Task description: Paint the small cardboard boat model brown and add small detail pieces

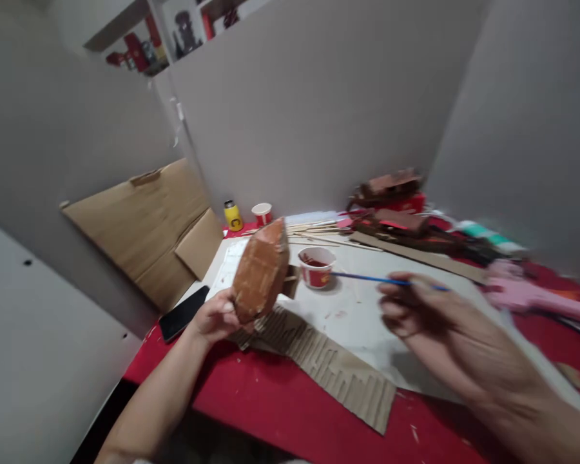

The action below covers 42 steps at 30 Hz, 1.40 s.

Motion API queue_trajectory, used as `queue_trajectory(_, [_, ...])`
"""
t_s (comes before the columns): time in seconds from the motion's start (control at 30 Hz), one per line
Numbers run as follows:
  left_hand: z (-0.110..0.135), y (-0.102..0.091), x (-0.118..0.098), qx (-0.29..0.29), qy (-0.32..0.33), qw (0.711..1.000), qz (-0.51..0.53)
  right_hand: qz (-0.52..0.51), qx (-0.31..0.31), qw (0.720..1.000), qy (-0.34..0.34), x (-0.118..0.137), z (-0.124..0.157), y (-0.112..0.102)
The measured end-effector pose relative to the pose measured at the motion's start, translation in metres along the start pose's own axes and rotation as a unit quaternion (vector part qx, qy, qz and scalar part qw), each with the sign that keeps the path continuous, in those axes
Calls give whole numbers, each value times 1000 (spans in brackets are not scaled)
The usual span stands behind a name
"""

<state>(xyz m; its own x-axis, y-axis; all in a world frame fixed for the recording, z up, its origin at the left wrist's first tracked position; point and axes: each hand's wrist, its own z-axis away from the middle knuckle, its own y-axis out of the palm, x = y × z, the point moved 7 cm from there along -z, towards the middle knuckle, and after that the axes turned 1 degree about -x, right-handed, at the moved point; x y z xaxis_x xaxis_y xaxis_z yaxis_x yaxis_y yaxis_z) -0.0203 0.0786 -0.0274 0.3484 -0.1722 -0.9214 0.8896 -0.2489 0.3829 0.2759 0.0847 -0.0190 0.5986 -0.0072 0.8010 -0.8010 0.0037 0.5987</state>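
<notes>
Brown piece (261,270), faceted and painted, is tilted upward in the left hand (217,316), whose fingers grasp it only near its lower end. Beneath these fingers extends the red table (270,403) with a white sheet (367,332) on it; a corrugated strip (350,380) lies just below them, running to the right. To the left of the right fingers stands a paper cup (316,277) with brown content. The right hand (444,328) pinches a thin blue stick (372,278); whether its far end touches the cup, I cannot tell. I judge that the piece could tip, because it is gripped at one end, and that the cup could overturn if the stick pushes it. Left arm (159,399) slants upward; right fingers are curled, slightly blurred.
</notes>
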Motion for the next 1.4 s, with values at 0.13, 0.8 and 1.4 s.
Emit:
queue_trajectory(0.13, [0, -2, 4, -1, -33, 999, -16, -38, -107, 992, -46, 21, -1, -13])
queue_trajectory(0.8, [35, 23, -59, -111, 355, 777, -508, -132, -4, 989, -67, 54, -5, -10])
queue_trajectory(1.4, [58, 39, -53, 40, 552, 289, -781, -131, -78, 988, -9, 45, -3, -16])
